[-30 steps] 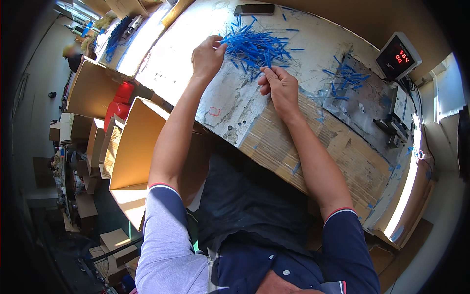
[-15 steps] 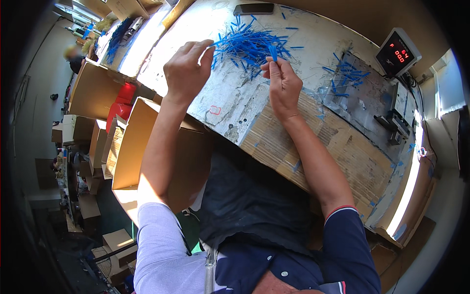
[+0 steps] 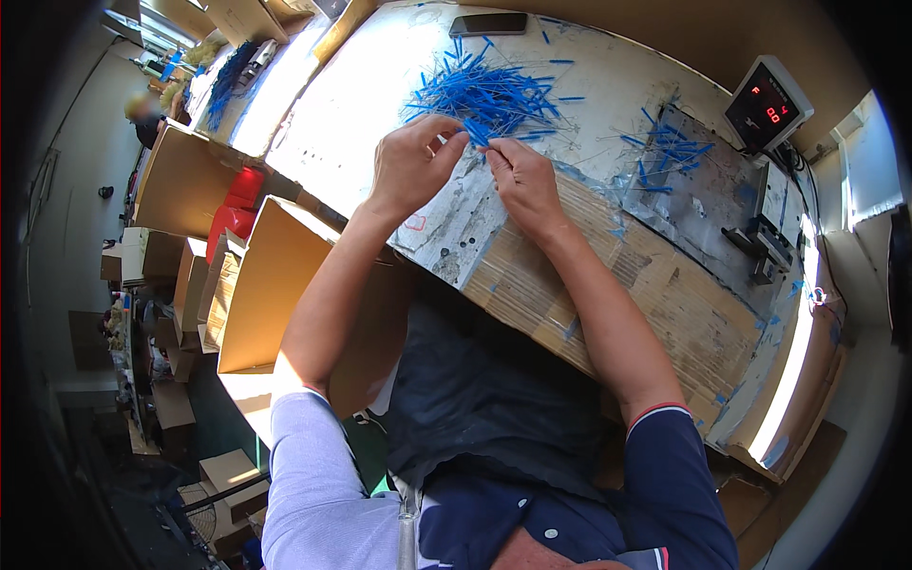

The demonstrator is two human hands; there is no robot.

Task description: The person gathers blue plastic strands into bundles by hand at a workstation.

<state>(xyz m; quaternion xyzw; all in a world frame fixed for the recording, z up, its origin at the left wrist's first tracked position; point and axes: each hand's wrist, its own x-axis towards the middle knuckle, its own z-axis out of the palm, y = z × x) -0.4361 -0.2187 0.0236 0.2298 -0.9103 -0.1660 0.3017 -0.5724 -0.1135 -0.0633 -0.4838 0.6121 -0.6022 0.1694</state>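
Observation:
My left hand [image 3: 413, 166] and my right hand [image 3: 525, 185] are close together at the near edge of a pile of thin blue sticks [image 3: 475, 90] with fine, pale wire-like stems. Pinched in the right fingers is a small bunch of blue sticks [image 3: 477, 134], which points up and left. The left thumb and forefinger are bent together at the bunch's left side, closed on a blue stick there; its exact grip is partly hidden. Over on the right, more blue sticks [image 3: 665, 147] lie spread across a dark metal plate [image 3: 698, 214].
A scale display [image 3: 769, 104] with red digits stands at the right, near a black clamp-like fixture [image 3: 765, 247]. A dark phone [image 3: 488, 24] lies at the back. Flattened cardboard [image 3: 617, 294] covers the near tabletop. Left of the table are an open carton [image 3: 275, 285] and a red object [image 3: 233, 209].
My left hand has moved right and toward me, down to the bunch. My right hand has shifted left and slightly nearer, so the two hands now meet. The display's digits have changed.

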